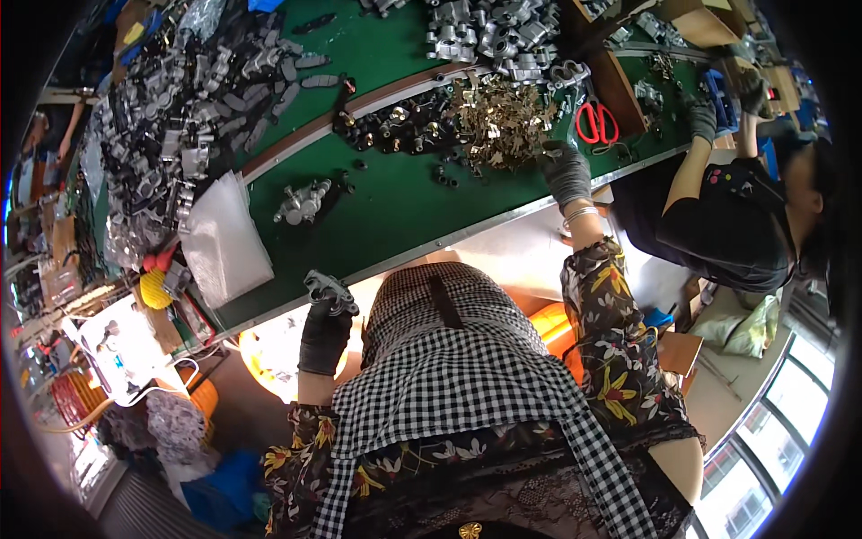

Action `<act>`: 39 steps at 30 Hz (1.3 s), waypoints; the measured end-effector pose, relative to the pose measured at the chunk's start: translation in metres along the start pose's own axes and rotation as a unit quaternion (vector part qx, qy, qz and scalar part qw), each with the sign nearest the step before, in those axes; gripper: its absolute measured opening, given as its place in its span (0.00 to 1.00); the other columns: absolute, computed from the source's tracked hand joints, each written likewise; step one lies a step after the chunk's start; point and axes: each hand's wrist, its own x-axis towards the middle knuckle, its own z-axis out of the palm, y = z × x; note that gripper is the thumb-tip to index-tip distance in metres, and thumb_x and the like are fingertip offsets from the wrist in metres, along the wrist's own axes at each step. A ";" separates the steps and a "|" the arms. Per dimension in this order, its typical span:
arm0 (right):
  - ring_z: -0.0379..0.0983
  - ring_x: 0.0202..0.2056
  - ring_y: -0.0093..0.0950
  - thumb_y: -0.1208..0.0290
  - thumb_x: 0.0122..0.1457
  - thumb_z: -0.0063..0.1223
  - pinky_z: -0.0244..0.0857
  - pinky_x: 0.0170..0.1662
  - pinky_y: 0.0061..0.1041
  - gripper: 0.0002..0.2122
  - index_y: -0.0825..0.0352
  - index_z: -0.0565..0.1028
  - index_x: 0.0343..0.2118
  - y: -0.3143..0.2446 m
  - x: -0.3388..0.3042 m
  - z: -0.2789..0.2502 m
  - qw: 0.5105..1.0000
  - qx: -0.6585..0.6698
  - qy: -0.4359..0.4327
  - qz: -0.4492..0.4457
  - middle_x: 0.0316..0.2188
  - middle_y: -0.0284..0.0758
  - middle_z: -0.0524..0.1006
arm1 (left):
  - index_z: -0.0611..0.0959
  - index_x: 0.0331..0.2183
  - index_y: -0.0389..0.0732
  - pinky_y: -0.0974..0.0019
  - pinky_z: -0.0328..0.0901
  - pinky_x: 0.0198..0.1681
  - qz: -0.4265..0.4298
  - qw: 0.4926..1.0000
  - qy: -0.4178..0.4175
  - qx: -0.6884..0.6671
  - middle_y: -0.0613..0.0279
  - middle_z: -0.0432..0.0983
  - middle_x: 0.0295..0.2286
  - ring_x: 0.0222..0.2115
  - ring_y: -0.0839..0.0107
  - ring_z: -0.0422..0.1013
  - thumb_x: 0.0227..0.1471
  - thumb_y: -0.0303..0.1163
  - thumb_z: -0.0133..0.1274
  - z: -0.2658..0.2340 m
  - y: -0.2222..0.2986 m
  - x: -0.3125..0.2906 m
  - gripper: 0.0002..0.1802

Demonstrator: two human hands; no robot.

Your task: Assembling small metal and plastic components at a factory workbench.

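My left hand (325,338), in a dark glove, is closed round a silver metal brake caliper (330,292) just off the table's front edge. My right hand (567,174), in a grey glove, reaches to the right edge of a heap of brass-coloured metal clips (503,121). Its fingers are drawn together there; what they hold, if anything, is too small to make out. Left of the clips lie small black parts (392,128). Another silver caliper (303,203) rests alone on the green tabletop (395,211), with small black pieces beside it.
Red-handled scissors (597,123) lie right of my right hand. Silver castings (494,36) are heaped at the back, more (162,135) at left. A metal-edged strip (305,135) crosses the table. White foam sheets (226,241) lie front left. A gloved co-worker (727,216) works at right.
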 end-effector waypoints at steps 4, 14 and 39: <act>0.77 0.37 0.42 0.62 0.47 0.62 0.70 0.43 0.33 0.14 0.59 0.80 0.37 0.002 0.008 0.001 0.996 -0.051 -0.072 -0.012 0.34 0.44 0.80 | 0.75 0.40 0.37 0.67 0.68 0.44 -0.026 0.997 0.003 -0.077 0.57 0.75 0.37 0.38 0.67 0.72 0.49 0.23 0.54 -0.006 -0.010 0.008 0.14; 0.77 0.31 0.37 0.61 0.48 0.62 0.70 0.37 0.31 0.10 0.61 0.80 0.28 0.016 0.004 0.025 0.996 0.092 -0.020 -0.006 0.27 0.39 0.80 | 0.73 0.42 0.37 0.70 0.66 0.44 -0.086 0.986 -0.047 -0.132 0.60 0.71 0.39 0.35 0.69 0.67 0.48 0.21 0.54 -0.032 -0.025 0.035 0.17; 0.76 0.28 0.37 0.69 0.49 0.56 0.71 0.32 0.32 0.08 0.63 0.77 0.33 -0.202 -0.115 0.141 0.660 -0.128 -0.485 -0.559 0.30 0.41 0.76 | 0.74 0.29 0.39 0.70 0.71 0.27 -0.174 0.875 0.189 -0.409 0.65 0.71 0.22 0.20 0.75 0.68 0.51 0.32 0.53 0.015 -0.045 0.060 0.07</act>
